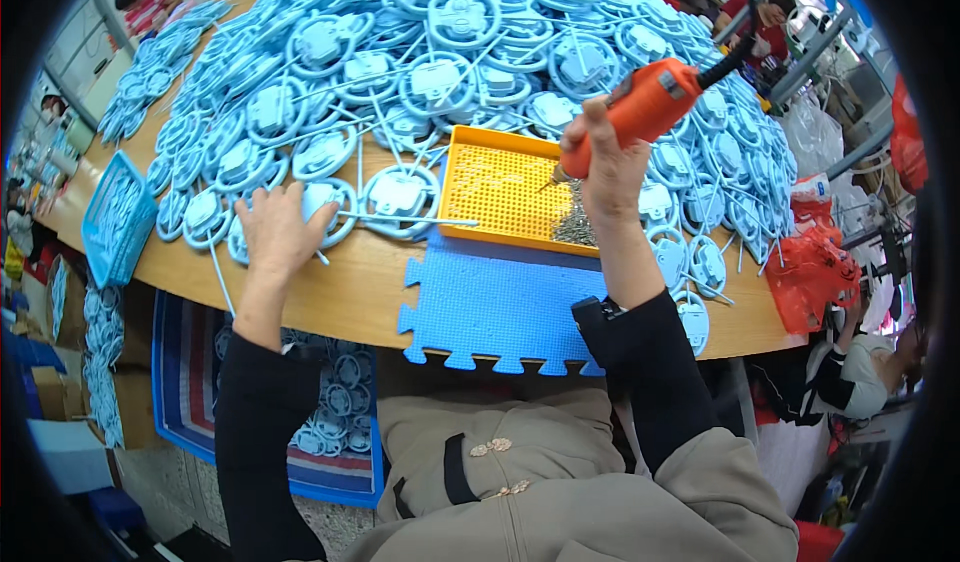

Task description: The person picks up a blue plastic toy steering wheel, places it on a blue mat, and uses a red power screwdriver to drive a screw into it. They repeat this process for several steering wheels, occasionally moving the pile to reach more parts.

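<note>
Wood-grain surface is carrying a big heap of lt-blue plastic ring pcs w/ thin stems, spreading behind & both sides of the yellow tray. Blue foam mat, textured w/ jigsaw edge, is lying in front of tray; tray is showing a gridded plastic floor. Smooth orange power driver is hanging over tray's R side, bit pointing down-L; marks on its body are looking too small to read. R hand, forearm slanting up from tray's front-R, is wrapping its grip round the driver. L hand is resting palm-down, grip wide, fingers splayed, touching a ring pc L of tray. Screw-like metal pcs are clumping in tray's front-R corner.
</note>
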Tool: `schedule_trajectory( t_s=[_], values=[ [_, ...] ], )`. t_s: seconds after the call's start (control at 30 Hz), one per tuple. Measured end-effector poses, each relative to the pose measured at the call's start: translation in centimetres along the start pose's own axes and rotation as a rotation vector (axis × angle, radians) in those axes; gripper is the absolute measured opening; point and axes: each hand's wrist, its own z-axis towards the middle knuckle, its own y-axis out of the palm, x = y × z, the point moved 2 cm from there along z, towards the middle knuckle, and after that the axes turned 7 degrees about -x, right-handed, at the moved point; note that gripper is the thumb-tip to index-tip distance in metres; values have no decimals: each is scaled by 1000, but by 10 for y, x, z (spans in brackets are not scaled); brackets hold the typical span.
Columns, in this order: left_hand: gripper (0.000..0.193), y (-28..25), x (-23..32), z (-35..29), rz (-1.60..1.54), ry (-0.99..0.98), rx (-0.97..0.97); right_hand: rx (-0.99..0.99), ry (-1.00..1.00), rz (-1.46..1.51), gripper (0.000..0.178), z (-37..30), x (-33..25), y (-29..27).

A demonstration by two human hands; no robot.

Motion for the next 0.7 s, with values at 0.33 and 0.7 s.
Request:
schedule_trajectory(
  t_s=[0.33, 0.7],
  values=[
    [46, -5, -11, -27, -303, 290, 105, -37, 85, -19, 37, 13, 23, -8],
    [58, -25, 133, -82, -434, 929, -67, -54, 57, -22, 36, 16, 33, -9]
  ],
)
